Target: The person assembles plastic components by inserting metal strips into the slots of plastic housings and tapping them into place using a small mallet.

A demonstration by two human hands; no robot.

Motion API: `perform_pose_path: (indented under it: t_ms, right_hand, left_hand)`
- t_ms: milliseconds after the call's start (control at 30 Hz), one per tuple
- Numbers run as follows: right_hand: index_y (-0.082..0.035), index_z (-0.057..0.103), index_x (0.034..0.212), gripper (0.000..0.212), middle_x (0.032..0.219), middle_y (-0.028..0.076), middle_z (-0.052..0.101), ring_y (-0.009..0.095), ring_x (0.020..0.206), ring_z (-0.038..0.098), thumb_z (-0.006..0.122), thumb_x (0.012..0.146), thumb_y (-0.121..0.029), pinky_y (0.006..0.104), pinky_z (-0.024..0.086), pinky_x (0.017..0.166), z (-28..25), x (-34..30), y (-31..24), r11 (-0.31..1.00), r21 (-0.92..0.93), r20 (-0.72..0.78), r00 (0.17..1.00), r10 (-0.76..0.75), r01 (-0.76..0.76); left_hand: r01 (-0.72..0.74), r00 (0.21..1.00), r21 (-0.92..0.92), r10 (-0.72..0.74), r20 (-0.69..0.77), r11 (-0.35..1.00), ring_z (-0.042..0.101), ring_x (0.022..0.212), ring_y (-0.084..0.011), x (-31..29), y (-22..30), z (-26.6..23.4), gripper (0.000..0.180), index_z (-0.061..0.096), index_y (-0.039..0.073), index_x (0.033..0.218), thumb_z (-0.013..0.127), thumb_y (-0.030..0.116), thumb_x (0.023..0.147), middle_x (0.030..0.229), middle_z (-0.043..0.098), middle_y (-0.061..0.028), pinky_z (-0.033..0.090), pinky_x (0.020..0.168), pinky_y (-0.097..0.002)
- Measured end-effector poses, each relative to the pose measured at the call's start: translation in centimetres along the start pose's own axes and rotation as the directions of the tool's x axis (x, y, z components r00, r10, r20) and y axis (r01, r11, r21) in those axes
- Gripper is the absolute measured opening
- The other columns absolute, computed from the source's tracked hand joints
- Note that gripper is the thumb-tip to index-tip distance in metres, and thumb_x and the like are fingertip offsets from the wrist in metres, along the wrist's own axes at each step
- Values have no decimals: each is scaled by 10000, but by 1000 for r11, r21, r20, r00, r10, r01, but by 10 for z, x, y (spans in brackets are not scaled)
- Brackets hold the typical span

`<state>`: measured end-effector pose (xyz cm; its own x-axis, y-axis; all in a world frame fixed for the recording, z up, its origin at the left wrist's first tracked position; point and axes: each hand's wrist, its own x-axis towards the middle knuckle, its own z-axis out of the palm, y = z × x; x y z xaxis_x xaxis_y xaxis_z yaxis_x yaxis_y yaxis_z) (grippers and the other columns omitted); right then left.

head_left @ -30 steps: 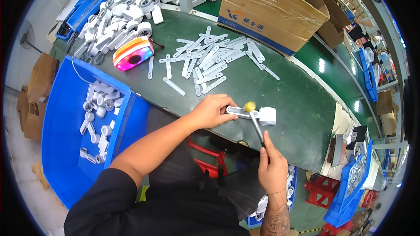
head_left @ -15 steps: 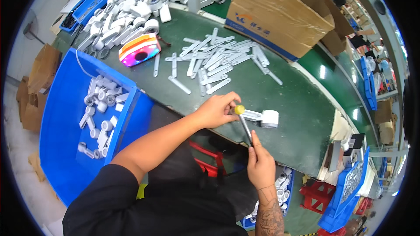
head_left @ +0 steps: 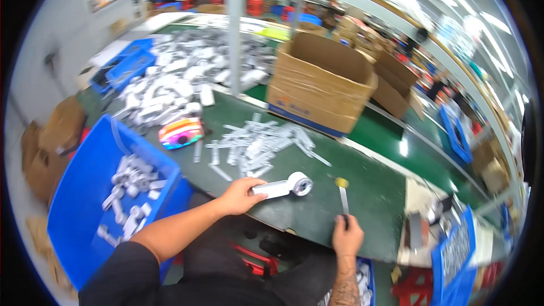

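Note:
My left hand is closed around the narrow end of a white plastic arm. Its round ring-shaped end points right, held over the green table. In my right hand is a small mallet with a yellow head, metal shaft and dark handle. The mallet's head points away from me, apart from the white arm. Beyond my left hand lies a loose pile of flat grey-white strips.
A deep blue bin with white parts stands at the left. Behind are a lit multicolour device, a heap of white parts and an open cardboard box. A metal post rises at the back. Blue crates stand at right.
The white arm has been lifted and moved left in my left hand. The mallet has swung away from it to the right. The view has tilted up.

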<state>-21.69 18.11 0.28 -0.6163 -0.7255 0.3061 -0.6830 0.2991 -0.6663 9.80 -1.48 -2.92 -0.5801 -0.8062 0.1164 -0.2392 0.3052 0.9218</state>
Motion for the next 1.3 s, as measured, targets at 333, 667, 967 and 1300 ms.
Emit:
perform_pose_path:
  t_ms: [333, 667, 967, 1300]
  right_hand:
    - [-167, 753, 1171, 313, 995, 154, 795, 411, 861, 755, 649, 997, -405, 517, 580, 729, -7, 7, 40, 853, -521, 18, 1000, -8, 16]
    - [-179, 742, 1174, 318, 973, 155, 790, 421, 836, 746, 637, 986, -412, 526, 569, 707, -4, 9, 43, 854, -520, -2, 1000, -12, 10]
    - [-160, 742, 1170, 320, 997, 162, 790, 424, 864, 748, 641, 986, -402, 524, 571, 723, -4, 6, 53, 848, -529, -13, 999, -35, 23]
    - [-166, 745, 1174, 323, 1004, 162, 792, 420, 874, 752, 643, 988, -409, 528, 574, 736, 1, 11, 47, 850, -527, 0, 1000, -13, 11]
  left_hand:
    - [34, 760, -799, -535, -369, 601, 416, 570, -14, -64, 33, -201, 185, 700, 115, 1243, 630, 200, 1095, 876, 642, 51, 337, 486, -188]
    - [-57, 326, -551, -506, -799, 833, 522, 510, -165, 83, -30, -344, 234, 701, 93, 1208, 700, 174, 988, 717, 588, -43, 426, 463, -358]
    - [-26, 557, 348, 303, -774, 937, 616, 696, -130, 93, 22, -275, 694, 500, 83, 1581, 789, 146, 953, 844, 637, -59, 520, 654, -318]
    - [-61, 689, -142, -61, -723, 988, 536, 671, -57, 81, 41, -238, 456, 603, 9, 1479, 697, 169, 1062, 853, 619, -17, 440, 596, -235]
